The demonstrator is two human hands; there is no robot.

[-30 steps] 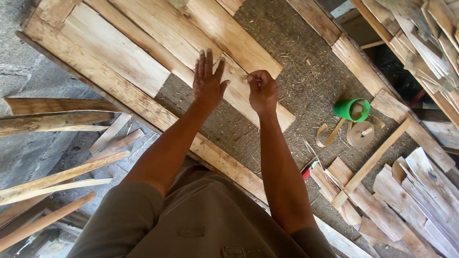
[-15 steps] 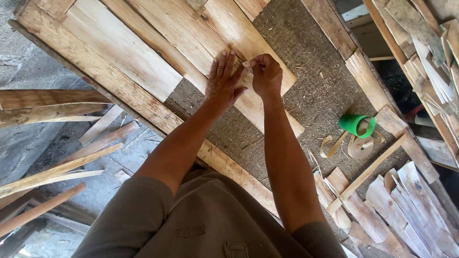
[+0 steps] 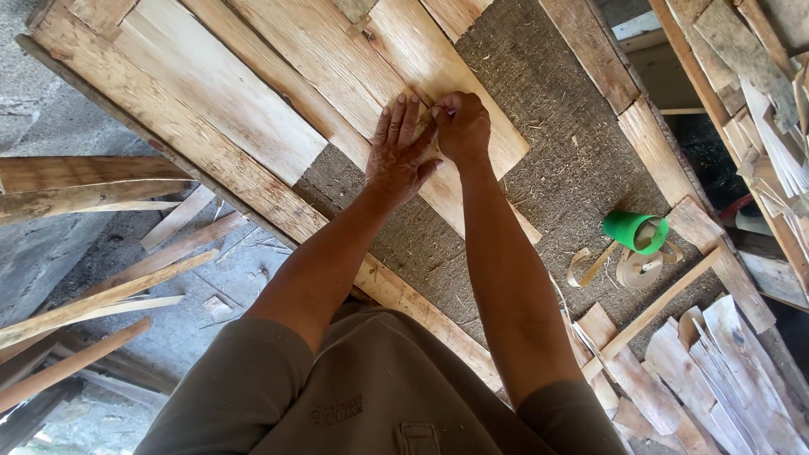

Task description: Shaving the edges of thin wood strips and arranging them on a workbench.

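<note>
- We stood over a big wooden frame [image 3: 211, 160] laid across a rough grey-brown fibre board [image 3: 556, 168]; its heavy rails ran along the edges, seemingly to box in the thinner pieces laid inside.
- Inside the frame, wide pale slats [image 3: 219, 93] lay side by side at a slant, edges touching or lapping, so that they covered the board strip by strip; the right part of the board was bare.
- The slat under our hands [image 3: 455, 76] was the last in the row, its lower end reaching out over the bare board.
- Loose poles and offcuts [image 3: 93, 295] lay on the concrete floor to the left, well apart from the work, and a heap of thin split strips [image 3: 716, 362] lay at the lower right, near enough to serve as stock.
- Our left hand [image 3: 403, 156] lay flat, fingers spread, pressing the slat down, as we judged, to keep it from shifting.
- Our right hand [image 3: 459, 126] was closed in a pinch just beside the left fingertips, the two hands touching; it seemed to grip something small against the wood, too tiny for us to tell what.
- A green cup [image 3: 634, 230] lay tipped on the board to the right, beside a small coil of pale tape or banding [image 3: 636, 270], within reach.
</note>
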